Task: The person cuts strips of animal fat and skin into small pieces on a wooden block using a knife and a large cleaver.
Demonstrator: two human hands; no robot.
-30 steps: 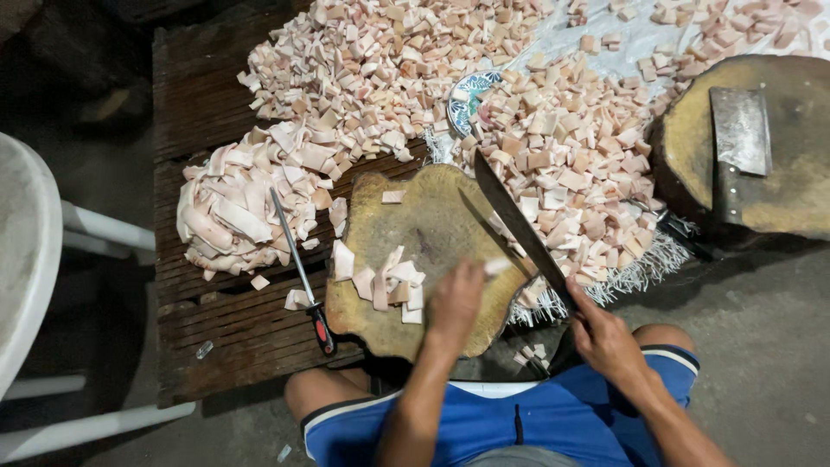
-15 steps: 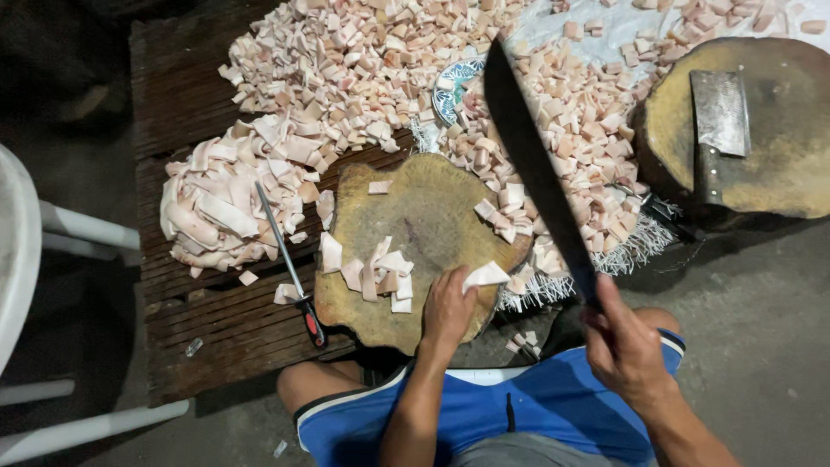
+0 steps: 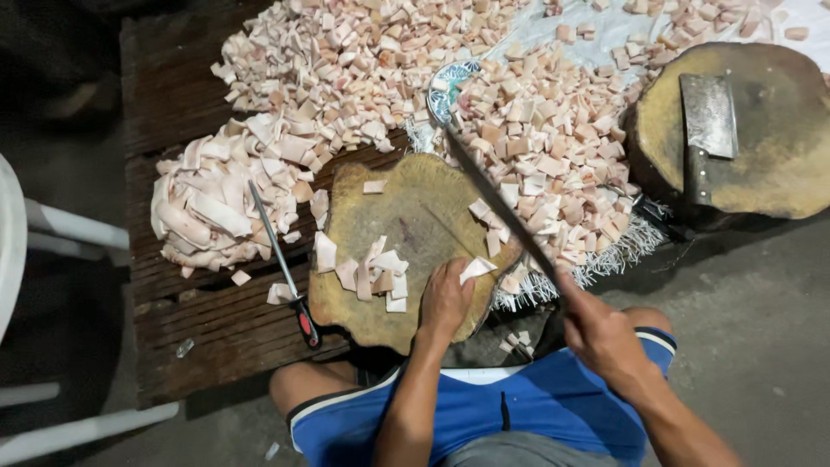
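Pork-fat strip [image 3: 477,269], pale and small, pinned at the near right edge of the round wooden chopping block [image 3: 415,216] under the left hand's fingertips.

Dark slatted wooden counter [image 3: 207,320] beneath nearly everything, low to the ground. Huge spread of diced pale-pink fat cubes [image 3: 363,60] across its far side and over a white cloth [image 3: 605,26], running rightward in a second drift [image 3: 553,164] just beside the block. Heap of uncut long strips [image 3: 216,207] at the left, touching the block's far left rim. Second round block [image 3: 769,130] at the far right, well apart, with a broad cleaver [image 3: 707,121] lying flat on top. White plastic chair [image 3: 35,251] at the left edge. Blue shorts [image 3: 536,406] and bare knees at the bottom.

Long dark knife [image 3: 501,207] gripped by the right hand [image 3: 605,333], fist wrapped tight round the handle, blade raised and slanting away up-left over the block's right side. Left hand [image 3: 445,298] curled, fingers pressed down on the strip. Small cluster of cut pieces [image 3: 372,272] on the block, just left of that hand. Sharpening steel [image 3: 277,251] with red-and-black handle lying on the counter between strip heap and block. Patterned dish rim [image 3: 445,86] half buried among the cubes.
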